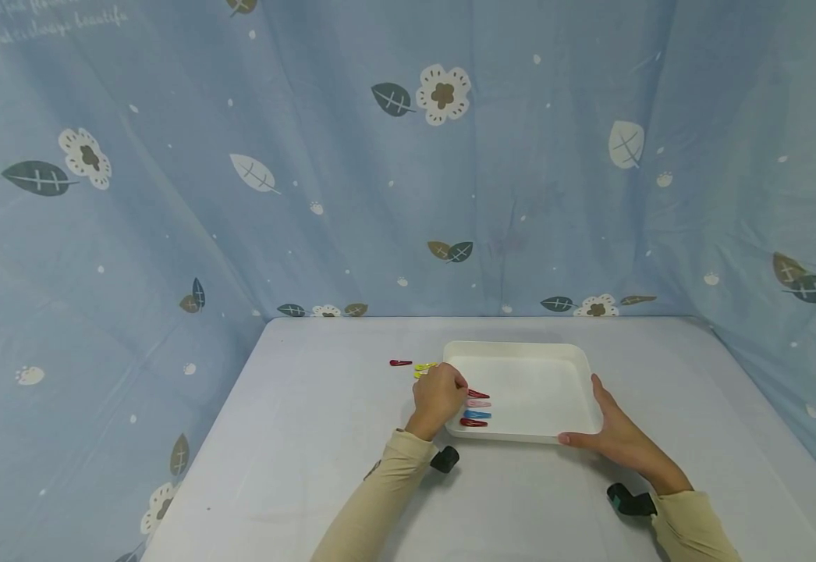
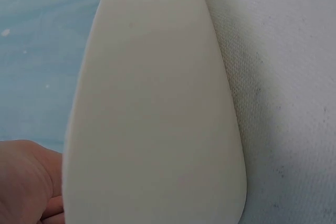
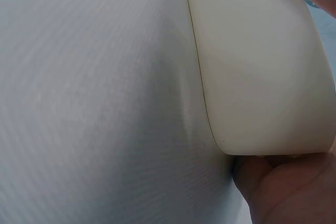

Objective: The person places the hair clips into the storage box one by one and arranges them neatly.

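Note:
A shallow white tray [image 1: 527, 390] lies on the table. My left hand [image 1: 439, 398] reaches over its left wall and pinches the left end of a red hair clip [image 1: 480, 395] between the fingertips. Just below that clip, a pink clip [image 1: 478, 403], a blue clip [image 1: 478, 414] and a second red clip [image 1: 473, 423] lie in a row inside the tray. My right hand [image 1: 619, 433] grips the front right corner, thumb on the front wall, fingers along the right side. In the left wrist view the tray's outer wall [image 2: 157, 103] hides the clips and the left fingertips.
Outside the tray, beyond my left hand, lie yellow hair clips [image 1: 425, 366], partly covered by the hand, and another red clip [image 1: 401, 363]. A white cloth [image 1: 296, 437] covers the table. A blue patterned curtain [image 1: 352, 203] hangs behind and at the sides.

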A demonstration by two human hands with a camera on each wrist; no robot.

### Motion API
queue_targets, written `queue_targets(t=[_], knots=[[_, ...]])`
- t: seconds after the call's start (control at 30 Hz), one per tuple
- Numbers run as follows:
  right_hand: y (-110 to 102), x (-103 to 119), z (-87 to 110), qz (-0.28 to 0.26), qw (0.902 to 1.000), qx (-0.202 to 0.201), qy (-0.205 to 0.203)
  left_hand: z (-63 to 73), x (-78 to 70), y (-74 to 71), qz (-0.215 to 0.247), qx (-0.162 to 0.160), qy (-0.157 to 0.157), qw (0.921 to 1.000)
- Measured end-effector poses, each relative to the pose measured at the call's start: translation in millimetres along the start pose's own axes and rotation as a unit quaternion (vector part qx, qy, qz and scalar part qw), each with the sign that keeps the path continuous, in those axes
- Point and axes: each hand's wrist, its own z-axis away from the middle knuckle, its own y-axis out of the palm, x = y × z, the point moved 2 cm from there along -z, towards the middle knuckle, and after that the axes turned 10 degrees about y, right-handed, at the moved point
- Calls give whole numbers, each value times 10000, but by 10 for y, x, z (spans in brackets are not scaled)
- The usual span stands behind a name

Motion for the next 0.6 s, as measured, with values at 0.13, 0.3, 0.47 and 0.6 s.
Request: queue_targets(t=[0.13, 0.3, 0.47, 0.6], knots=[[-6, 2, 9, -15, 10000, 5, -35, 8, -12, -9, -5, -24, 23, 10000], [-10, 6, 19, -31, 10000, 11, -24, 5, -8, -8, -13, -5, 16, 10000], [-8, 11, 27, -19, 10000, -10, -2, 8, 25, -42, 276, 74, 29, 9996], [-8, 17, 30, -15, 10000, -15, 8, 17, 81, -124, 878, 62, 140, 9960]])
